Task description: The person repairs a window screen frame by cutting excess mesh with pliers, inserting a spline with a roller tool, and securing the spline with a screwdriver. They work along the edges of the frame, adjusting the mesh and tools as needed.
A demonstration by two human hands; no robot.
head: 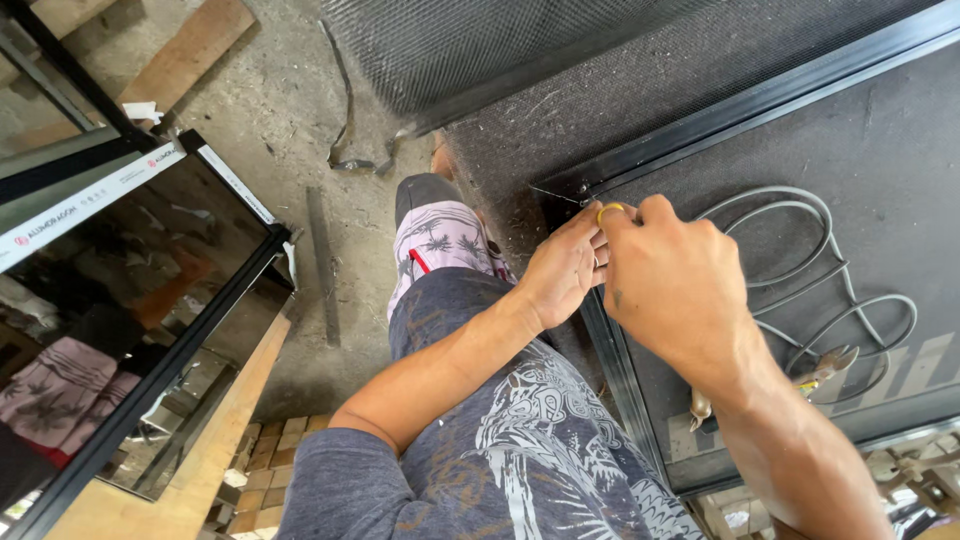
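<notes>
Right hand [672,275] and left hand [562,268] meet at the black frame [640,165] corner, each grip pinched on a yellow-handled tool [609,210].

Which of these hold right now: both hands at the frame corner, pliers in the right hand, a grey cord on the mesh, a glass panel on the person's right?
1. Both hands meet at the corner of the black frame. True: the left hand and right hand touch there.
2. The right hand holds the pliers. False: the pliers lie on the mesh, beyond the right forearm.
3. A grey cord lies looped on the mesh. True.
4. A glass panel leans on the person's right. False: it stands on their left, by the concrete floor.
5. The right hand pinches something small and yellow. True, though what it is cannot be told.
</notes>
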